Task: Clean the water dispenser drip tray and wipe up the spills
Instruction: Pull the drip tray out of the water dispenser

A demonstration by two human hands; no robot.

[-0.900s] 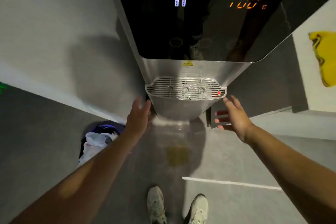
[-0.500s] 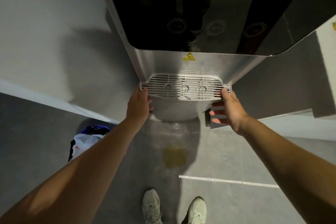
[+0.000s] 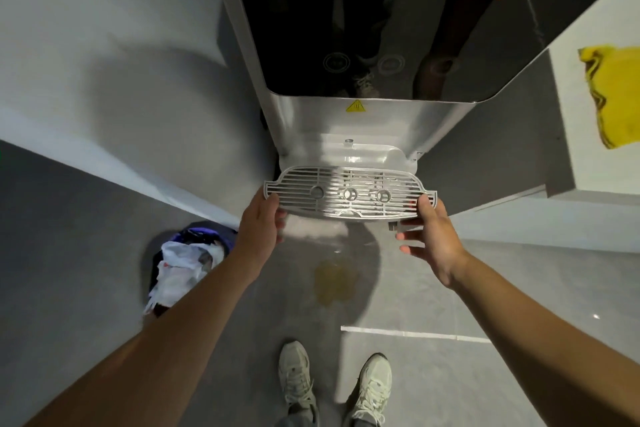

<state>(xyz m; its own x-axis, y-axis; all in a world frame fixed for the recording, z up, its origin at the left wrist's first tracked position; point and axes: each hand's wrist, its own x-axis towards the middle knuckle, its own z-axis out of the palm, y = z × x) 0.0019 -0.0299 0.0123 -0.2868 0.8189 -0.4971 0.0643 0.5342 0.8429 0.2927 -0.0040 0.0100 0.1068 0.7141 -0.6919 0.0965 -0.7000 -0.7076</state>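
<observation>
— Since half a second ago, what changed?

— Both hands had pulled the drip tray [image 3: 349, 196] forward, out of the water dispenser [image 3: 363, 121]; I saw the bare white recess [image 3: 349, 156] behind it, covered before.

— How was it held?

— My left hand [image 3: 259, 229] pinched the tray's left end, thumb on top. My right hand [image 3: 433, 236] pinched the right end, lower fingers [image 3: 410, 236] spread beneath. The tray hung level, just in front of its slot.

— And the spills?

— A yellowish puddle [image 3: 334, 282] lay on the floor [image 3: 450, 288] below, unwiped. A yellow cloth [image 3: 613, 97] sat on the worktop [image 3: 588, 166] at right, a bin [image 3: 187, 260] at left. I judged emptying came next.
</observation>
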